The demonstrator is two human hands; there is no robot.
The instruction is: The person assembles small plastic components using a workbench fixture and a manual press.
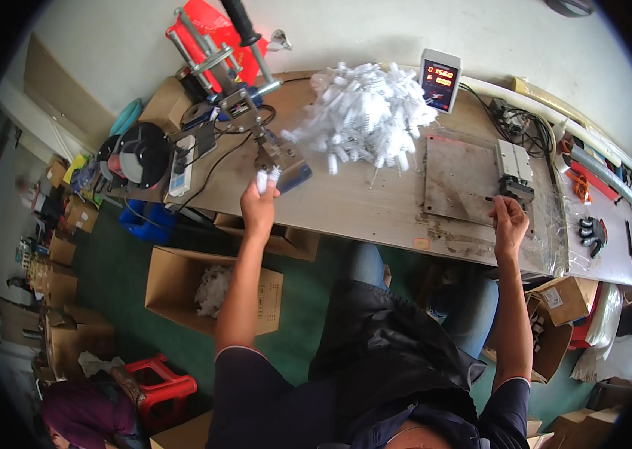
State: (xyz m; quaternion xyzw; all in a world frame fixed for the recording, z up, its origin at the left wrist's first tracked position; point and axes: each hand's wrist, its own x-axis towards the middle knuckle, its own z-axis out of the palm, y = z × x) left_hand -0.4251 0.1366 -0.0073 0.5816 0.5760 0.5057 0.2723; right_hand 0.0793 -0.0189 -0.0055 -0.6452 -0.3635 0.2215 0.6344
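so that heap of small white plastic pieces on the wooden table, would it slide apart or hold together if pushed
The heap of small white plastic pieces would probably scatter: the pieces lie loose, with strays at its edge. Each looks light, since the left hand pinches one in its fingertips. The wooden table is flat, so they would likely slide.

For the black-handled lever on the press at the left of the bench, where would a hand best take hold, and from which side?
Judging by its pose, grip the black handle at the lever's far upper end. It is a bare, rounded grip tilted up and away from the bench; lower down are metal rods and the red frame. Coming from the right looks clearest, since the left hand holds a white piece at the press.
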